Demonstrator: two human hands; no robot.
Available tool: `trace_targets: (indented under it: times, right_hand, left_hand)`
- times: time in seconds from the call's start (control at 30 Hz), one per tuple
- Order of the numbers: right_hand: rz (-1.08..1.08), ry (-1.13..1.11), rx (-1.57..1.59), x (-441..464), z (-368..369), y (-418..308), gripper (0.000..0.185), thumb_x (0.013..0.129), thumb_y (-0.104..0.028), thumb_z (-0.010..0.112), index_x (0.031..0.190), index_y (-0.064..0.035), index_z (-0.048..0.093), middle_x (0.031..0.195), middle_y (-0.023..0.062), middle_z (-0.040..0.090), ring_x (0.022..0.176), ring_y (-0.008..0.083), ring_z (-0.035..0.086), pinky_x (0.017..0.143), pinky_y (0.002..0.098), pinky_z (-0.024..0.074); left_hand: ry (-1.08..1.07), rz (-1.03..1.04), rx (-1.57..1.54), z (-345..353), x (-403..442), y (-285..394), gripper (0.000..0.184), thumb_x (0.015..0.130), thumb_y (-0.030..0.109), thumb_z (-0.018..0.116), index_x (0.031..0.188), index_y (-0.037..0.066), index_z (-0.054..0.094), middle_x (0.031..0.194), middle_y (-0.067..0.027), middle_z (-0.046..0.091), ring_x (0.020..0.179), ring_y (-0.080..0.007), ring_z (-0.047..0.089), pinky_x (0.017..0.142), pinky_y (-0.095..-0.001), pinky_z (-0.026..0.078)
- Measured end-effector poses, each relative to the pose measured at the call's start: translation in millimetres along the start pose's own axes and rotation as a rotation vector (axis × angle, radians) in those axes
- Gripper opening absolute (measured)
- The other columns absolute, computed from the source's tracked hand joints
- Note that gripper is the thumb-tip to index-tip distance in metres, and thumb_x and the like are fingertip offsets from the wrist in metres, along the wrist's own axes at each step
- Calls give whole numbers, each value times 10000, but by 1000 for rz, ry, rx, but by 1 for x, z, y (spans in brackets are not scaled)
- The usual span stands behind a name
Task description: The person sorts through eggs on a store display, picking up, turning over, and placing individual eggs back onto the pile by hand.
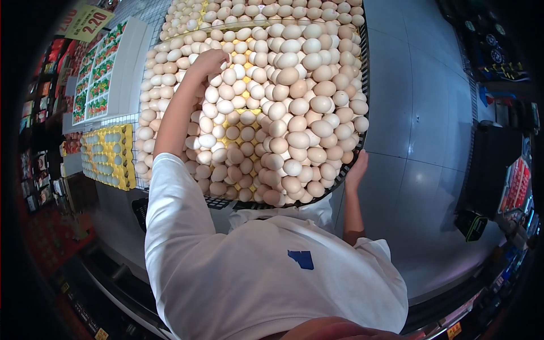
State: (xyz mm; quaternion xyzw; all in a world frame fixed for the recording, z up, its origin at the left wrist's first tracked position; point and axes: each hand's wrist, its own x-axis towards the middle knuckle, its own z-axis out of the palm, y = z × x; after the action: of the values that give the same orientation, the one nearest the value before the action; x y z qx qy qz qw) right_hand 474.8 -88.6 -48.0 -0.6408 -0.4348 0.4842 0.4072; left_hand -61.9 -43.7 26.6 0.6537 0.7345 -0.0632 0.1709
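Observation:
My left hand [209, 63] reaches over a large heap of eggs [294, 107], its fingers bent downward. A pale egg [225, 59] shows at the fingertips and seems to be in their grasp, though the fingers partly hide it. Low on the right, my right hand [357, 168] lies against the outside of the black bin rim [365, 85], with fingers stretched along it. The eggs, brown to cream, are stacked several deep. Yellow egg trays [232, 122] show through in the middle, where the layer is lower.
A separate yellow tray of pale eggs [107, 156] stands on wire mesh at the left. Behind it is a white box with green-and-red packages [99, 73]. A yellow price sign [90, 22] hangs upper left. Grey tiled floor [419, 113] runs along the right, with dark shelving beyond.

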Motion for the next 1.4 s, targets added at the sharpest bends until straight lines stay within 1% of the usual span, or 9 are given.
trace_targets:
  times: [0.17, 0.33, 0.43, 0.53, 0.63, 0.7, 0.8, 0.87, 1.4]
  right_hand:
    - [-15, 1, -23, -2, 0, -8, 365, 1018, -308, 404, 930, 28, 518, 849, 66, 521, 806, 167, 455, 769, 321, 404]
    - [25, -3, 16, -5, 1, -14, 384, 1018, -318, 402, 929, 35, 525, 881, 72, 549, 833, 173, 480, 798, 322, 408]
    - [5, -14, -21, -4, 0, -9, 381, 1018, -319, 404, 923, 30, 526, 884, 71, 548, 829, 173, 478, 790, 325, 409]
    - [12, -16, 18, -5, 1, -11, 381, 1018, -320, 402, 918, 25, 529, 877, 72, 548, 827, 170, 477, 784, 327, 410]
    - [10, -13, 17, -2, -2, -4, 390, 1018, -329, 399, 920, 22, 538, 876, 78, 556, 821, 169, 484, 779, 328, 415]
    - [-15, -6, -62, 1, -2, 0, 400, 1017, -338, 398, 928, 23, 545, 876, 83, 566, 816, 171, 497, 777, 331, 421]
    - [-3, -3, -2, -1, 0, -2, 353, 1016, -321, 422, 935, 10, 515, 808, 33, 487, 770, 140, 450, 709, 299, 402]
    - [4, 2, -1, -3, 1, -6, 381, 1016, -332, 411, 932, 19, 531, 841, 61, 530, 792, 159, 480, 743, 316, 417]
    - [8, 10, 33, 0, 1, 1, 387, 1016, -331, 404, 935, 20, 546, 883, 73, 567, 811, 159, 499, 767, 320, 426]
  left_hand:
    - [95, 0, -79, -7, -5, 4, 346, 758, 199, 688, 1074, 69, 634, 946, -111, 667, 854, -281, 635, 748, -377, 505]
    - [258, -151, -584, -21, -5, 42, 466, 857, 383, 673, 1153, 28, 612, 898, -100, 647, 825, -184, 611, 750, -302, 498]
    - [376, 96, -866, -32, -9, 99, 446, 925, 386, 618, 1151, 3, 592, 913, -59, 658, 831, -108, 593, 731, -249, 483]
    - [343, 35, -802, -55, -32, 176, 431, 924, 378, 612, 1138, 4, 596, 908, -79, 668, 832, -139, 618, 733, -279, 495]
    - [467, 98, -439, -42, -24, 212, 419, 911, 381, 614, 1107, 11, 606, 903, -109, 673, 833, -214, 644, 726, -334, 508]
    - [707, 297, -208, -28, -17, 224, 419, 886, 398, 624, 1061, 18, 610, 899, -127, 667, 836, -284, 638, 724, -380, 507]
    - [737, 350, -94, -15, -10, 236, 372, 872, 387, 635, 953, 28, 582, 802, -110, 620, 766, -274, 609, 680, -375, 481]
    - [779, 401, -31, -11, -7, 242, 343, 854, 375, 648, 850, 48, 543, 724, -91, 563, 705, -257, 571, 637, -371, 447]
    - [782, 377, 141, 6, -2, 250, 368, 810, 413, 682, 871, 75, 550, 729, -49, 524, 679, -201, 517, 650, -329, 392]
